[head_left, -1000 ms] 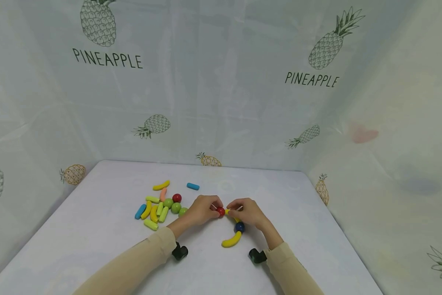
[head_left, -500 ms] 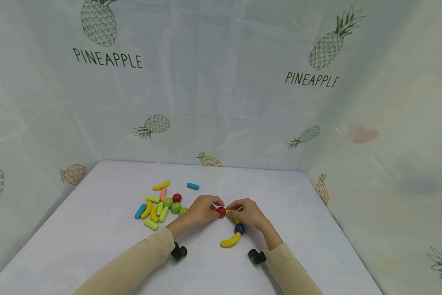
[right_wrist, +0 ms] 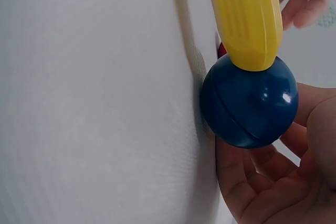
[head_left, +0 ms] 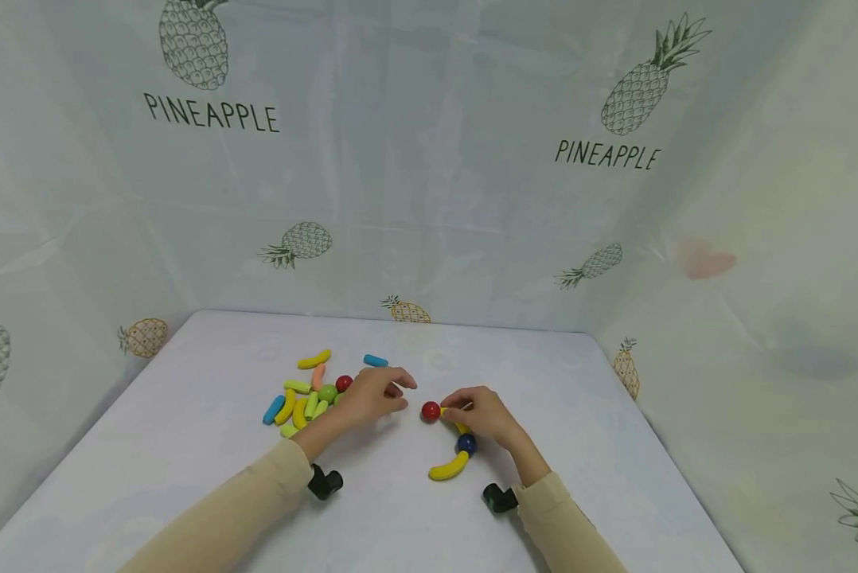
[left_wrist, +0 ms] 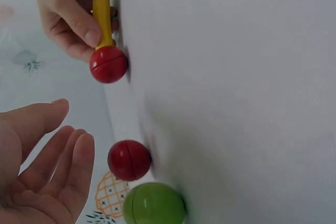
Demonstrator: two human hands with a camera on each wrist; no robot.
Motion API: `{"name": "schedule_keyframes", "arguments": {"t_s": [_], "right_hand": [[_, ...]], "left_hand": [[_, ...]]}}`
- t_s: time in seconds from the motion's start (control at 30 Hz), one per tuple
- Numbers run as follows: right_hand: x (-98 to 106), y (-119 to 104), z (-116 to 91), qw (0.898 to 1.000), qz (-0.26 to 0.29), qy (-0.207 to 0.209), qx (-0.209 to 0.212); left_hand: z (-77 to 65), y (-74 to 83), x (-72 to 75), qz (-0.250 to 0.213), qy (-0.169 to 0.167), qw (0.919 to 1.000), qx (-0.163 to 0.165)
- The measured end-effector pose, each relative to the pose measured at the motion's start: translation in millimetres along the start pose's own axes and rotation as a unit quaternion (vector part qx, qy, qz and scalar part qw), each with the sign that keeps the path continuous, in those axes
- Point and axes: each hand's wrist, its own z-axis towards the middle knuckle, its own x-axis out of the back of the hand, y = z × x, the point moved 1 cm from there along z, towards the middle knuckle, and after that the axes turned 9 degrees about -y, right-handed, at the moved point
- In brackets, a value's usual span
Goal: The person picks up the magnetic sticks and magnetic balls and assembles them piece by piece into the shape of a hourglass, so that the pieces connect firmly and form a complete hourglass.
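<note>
My right hand [head_left: 485,411] pinches a yellow curved rod [left_wrist: 102,19] between thumb and fingers. A red ball [head_left: 430,411] is joined to one end of that rod, and a dark blue ball [head_left: 466,444] to its other end. From the blue ball a second yellow curved rod [head_left: 448,468] bends toward the person, forming a curved chain over the table. My left hand [head_left: 373,395] is held apart from the chain, to its left, with thumb and fingers spread and nothing between them. In the head view it partly covers the loose pieces.
On the left of the white table [head_left: 558,382] lies a group of loose pieces: a red ball [head_left: 344,383], green balls [head_left: 328,393], a salmon rod [head_left: 317,376], several yellow and light green rods, and a blue rod [head_left: 274,410]. Another blue rod [head_left: 375,360] lies farther back.
My left hand has let go of the red ball and moved left toward the loose pieces, its fingers opening. My right hand has stayed on the yellow rod.
</note>
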Motion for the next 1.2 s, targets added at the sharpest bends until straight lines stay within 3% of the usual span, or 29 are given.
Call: {"name": "schedule_keyframes", "arguments": {"t_s": [0.23, 0.63, 0.97, 1.2], "right_hand": [[-1, -2, -2, 1.000, 0.010, 0.004, -0.012], [1, 3, -1, 0.997, 0.055, -0.018, -0.045], [1, 2, -1, 0.997, 0.066, -0.024, -0.043], [1, 4, -2, 0.996, 0.071, -0.027, -0.045]], "left_hand": [[-11.7, -7.4, 14.1, 0.014, 0.011, 0.9998, -0.009], [-35.5, -28.2, 43.9, 0.029, 0.034, 0.9990, 0.012], [-58.0, -59.7, 85.5, 0.058, 0.059, 0.9965, 0.014], [-72.9, -81.8, 105.7, 0.081, 0.075, 0.9929, 0.045]]}}
